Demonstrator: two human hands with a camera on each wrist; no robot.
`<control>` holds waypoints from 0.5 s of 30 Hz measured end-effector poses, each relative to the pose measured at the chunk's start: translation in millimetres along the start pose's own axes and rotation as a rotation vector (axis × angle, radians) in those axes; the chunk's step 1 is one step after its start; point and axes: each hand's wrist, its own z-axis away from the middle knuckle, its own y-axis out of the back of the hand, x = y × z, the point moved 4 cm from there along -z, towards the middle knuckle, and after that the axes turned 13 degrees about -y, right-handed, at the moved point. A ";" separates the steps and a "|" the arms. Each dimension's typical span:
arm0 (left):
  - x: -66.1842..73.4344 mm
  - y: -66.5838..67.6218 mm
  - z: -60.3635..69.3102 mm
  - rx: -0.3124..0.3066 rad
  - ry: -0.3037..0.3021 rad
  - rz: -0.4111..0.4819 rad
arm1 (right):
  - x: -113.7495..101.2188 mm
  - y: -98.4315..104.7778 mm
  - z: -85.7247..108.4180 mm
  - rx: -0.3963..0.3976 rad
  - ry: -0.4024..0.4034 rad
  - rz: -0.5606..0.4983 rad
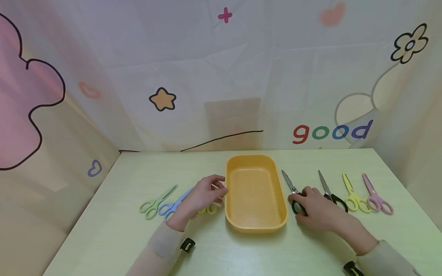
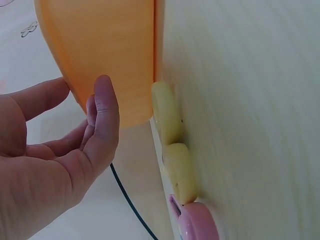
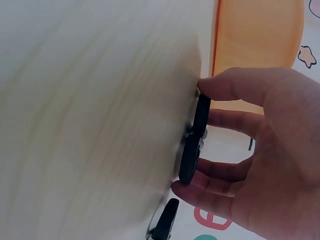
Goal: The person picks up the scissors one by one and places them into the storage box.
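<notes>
A yellow-orange plastic tray [image 1: 256, 229] stands mid-table. At its left wall is my left hand [image 1: 203, 194], fingers loosely bent; in the left wrist view a fingertip meets the tray's edge [image 2: 100, 45]. Yellow scissor handles [image 2: 167, 112] and a pink handle [image 2: 200, 222] lie beneath this hand, the pink one hidden in the head view. Right of the tray, my right hand [image 1: 319, 212] grips the handles of black scissors [image 1: 288, 180] that point away from me. The right wrist view shows thumb and fingers around the black handles [image 3: 201, 117], low at the tabletop.
Green scissors [image 1: 152, 207] and blue scissors [image 1: 167, 208] lie at the left, the blue partly behind my wrist. Right of my right hand are more black scissors [image 1: 324, 183], yellow scissors [image 1: 352, 197] and pink scissors [image 1: 378, 201]. A printed curtain [image 1: 193, 76] hangs behind the table.
</notes>
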 end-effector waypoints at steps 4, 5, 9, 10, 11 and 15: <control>-0.2 -0.5 0.0 -0.005 0.015 0.030 | -2.5 0.3 -2.1 0.007 -0.020 -0.010; -0.6 -0.8 -0.1 -0.007 0.016 0.037 | -2.7 0.4 -2.7 0.007 -0.021 -0.018; -1.7 -2.0 -0.8 -0.017 0.012 0.051 | -3.3 -2.0 -4.9 0.008 -0.043 -0.038; -2.0 -2.2 -0.8 -0.019 0.011 0.054 | -3.2 -2.8 -5.3 0.012 -0.044 -0.041; -2.2 -2.4 -0.8 -0.020 0.013 0.057 | -3.3 -3.6 -5.5 0.018 -0.046 -0.040; -2.0 -2.8 -0.8 -0.018 0.018 0.066 | -4.9 -4.6 -4.9 0.052 -0.045 -0.032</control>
